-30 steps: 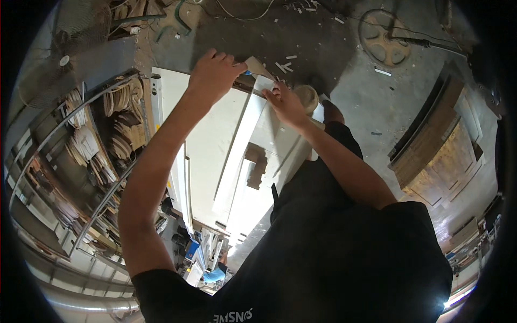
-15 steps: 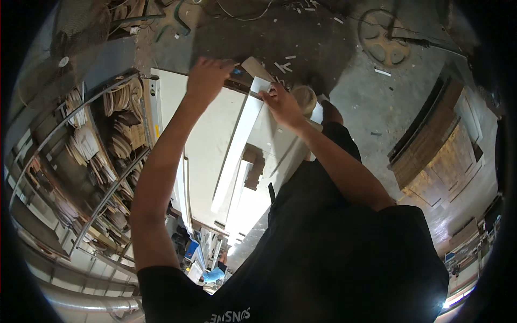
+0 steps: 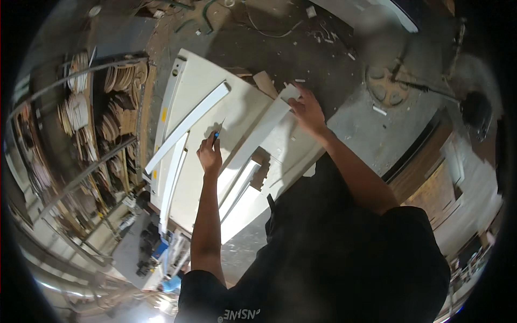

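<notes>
My left hand [image 3: 209, 154] is closed round a small utility knife [image 3: 216, 134] with a dark and blue handle, its thin blade pointing away from me above the white board. Toward the far right corner, my right hand [image 3: 309, 114] grips the end of a long white strip [image 3: 257, 133], thumb on one side and fingers on the other. That strip runs diagonally across the white tabletop board [image 3: 207, 72], passing behind my left wrist. A second white strip [image 3: 188, 126] lies left of my left hand, and another narrow strip [image 3: 173, 180] is nearer me.
A brown block [image 3: 261, 168] sits among pale strips on the near right of the board. A wooden piece [image 3: 264, 84] is at the far edge. Racks of curved wood pieces [image 3: 118, 118] stand left; a spoked wheel base [image 3: 389, 86] is on the floor at right.
My left hand has come back from the far edge to over the middle of the board. My right hand has shifted right, still at the strip's end. The second strip now shows where my forearm was.
</notes>
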`<state>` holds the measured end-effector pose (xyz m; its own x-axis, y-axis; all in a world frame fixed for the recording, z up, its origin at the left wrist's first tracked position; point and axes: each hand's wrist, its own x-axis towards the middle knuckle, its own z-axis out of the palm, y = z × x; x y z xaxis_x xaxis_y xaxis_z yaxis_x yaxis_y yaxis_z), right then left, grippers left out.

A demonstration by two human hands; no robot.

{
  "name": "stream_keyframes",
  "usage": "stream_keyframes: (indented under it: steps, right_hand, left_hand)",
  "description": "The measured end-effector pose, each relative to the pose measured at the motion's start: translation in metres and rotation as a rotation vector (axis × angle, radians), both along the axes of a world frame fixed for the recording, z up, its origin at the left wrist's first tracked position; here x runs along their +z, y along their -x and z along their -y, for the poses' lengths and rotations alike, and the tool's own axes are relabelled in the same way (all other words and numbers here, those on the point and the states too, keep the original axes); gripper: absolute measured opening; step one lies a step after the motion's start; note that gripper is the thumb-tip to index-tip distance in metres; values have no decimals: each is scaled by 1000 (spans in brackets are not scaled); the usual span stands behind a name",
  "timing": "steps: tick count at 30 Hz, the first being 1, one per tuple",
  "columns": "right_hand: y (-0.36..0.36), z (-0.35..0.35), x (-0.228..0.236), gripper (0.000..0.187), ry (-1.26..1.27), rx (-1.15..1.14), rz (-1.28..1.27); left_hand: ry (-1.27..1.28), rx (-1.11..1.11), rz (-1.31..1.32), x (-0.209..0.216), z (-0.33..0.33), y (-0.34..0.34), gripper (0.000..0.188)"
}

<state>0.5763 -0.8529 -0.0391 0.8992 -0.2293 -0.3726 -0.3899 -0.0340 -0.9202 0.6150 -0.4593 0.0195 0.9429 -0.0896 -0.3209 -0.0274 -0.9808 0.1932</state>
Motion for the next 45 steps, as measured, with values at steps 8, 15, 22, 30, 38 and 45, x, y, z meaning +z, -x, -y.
stream_keyframes:
  steps: [8,15,22,30,38,45]
  right_hand:
    - [-1,-12,21,90,195,104,-80]
    - [-8,-17,12,73,254,48,-136]
    - [-10,9,-36,64,130,25,-2]
    - [-23,27,-49,51,-469,2,-273]
    - [-16,4,6,50,-459,-192,-167]
    - [-14,-10,82,49,-379,-127,-136]
  left_hand:
    - [59,-15,245,21,-45,71,57]
    - [84,23,-78,46,-81,121,80]
    - [110,54,-297,44,-107,148,74]
    - [37,34,-76,37,-146,138,61]
    - [134,70,13,17,-176,136,61]
    - [283,-118,185,28,-179,196,68]
